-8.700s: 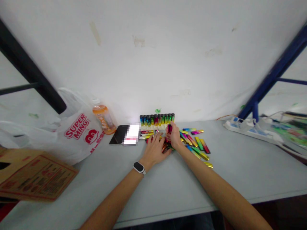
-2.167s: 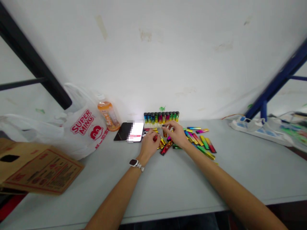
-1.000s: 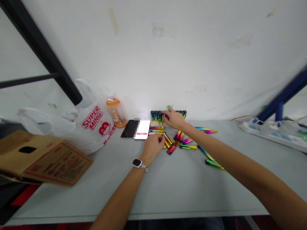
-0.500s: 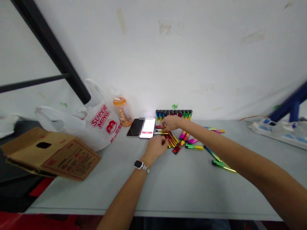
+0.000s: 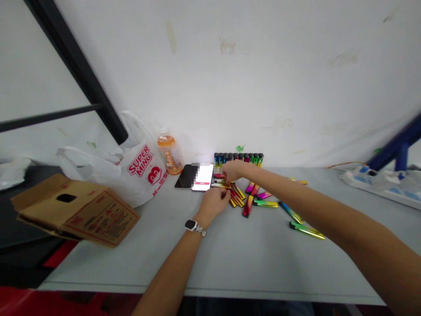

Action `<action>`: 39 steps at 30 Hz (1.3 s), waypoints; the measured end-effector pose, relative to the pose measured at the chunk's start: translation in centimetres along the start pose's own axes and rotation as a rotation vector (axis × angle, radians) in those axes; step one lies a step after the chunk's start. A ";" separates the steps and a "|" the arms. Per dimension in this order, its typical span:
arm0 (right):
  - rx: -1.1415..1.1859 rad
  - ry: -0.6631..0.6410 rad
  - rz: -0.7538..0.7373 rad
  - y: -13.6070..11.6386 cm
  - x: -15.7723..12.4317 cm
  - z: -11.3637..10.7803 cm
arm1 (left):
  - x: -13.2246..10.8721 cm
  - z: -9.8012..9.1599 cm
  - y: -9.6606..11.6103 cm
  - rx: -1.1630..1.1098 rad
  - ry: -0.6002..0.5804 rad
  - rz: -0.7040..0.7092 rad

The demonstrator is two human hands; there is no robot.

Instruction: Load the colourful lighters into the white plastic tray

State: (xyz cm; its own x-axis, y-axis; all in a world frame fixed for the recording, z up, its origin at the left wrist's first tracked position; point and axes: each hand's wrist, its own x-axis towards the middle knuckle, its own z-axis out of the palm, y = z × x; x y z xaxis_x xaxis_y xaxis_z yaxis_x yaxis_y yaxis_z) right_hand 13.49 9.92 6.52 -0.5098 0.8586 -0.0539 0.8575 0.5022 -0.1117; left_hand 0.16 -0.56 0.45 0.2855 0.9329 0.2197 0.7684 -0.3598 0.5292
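Your left hand (image 5: 213, 202) was curled narrow, contents unclear, nearest the red-gold lighters (image 5: 238, 198) at its three o'clock, long axes ten-to-four; your right hand (image 5: 233, 170), narrow, grip hidden, sat at their twelve.

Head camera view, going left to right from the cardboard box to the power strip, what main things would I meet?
Cardboard box, white plastic bag, orange drink bottle, device with the lit screen, left hand, right hand, nearest green-and-yellow lighter, power strip.
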 end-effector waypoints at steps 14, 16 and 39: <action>0.518 0.238 -0.024 2.9 -8.0 2.2 | 1.2 1.0 0.2 -0.438 0.296 -0.028; 0.660 0.277 -0.015 2.5 -9.7 2.7 | 1.7 1.4 1.0 -0.553 0.293 0.002; 1.132 0.747 0.142 1.2 -13.4 6.4 | 1.4 4.0 5.5 -0.746 0.132 -0.056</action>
State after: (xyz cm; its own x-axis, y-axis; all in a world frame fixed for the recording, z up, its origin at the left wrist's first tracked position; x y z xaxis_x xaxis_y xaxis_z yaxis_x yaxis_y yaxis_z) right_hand 20.91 -1.65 0.78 0.0455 0.9275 0.3711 0.1897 0.3567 -0.9147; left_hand 7.08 -1.12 0.34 0.1504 0.9572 0.2471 0.1754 -0.2718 0.9462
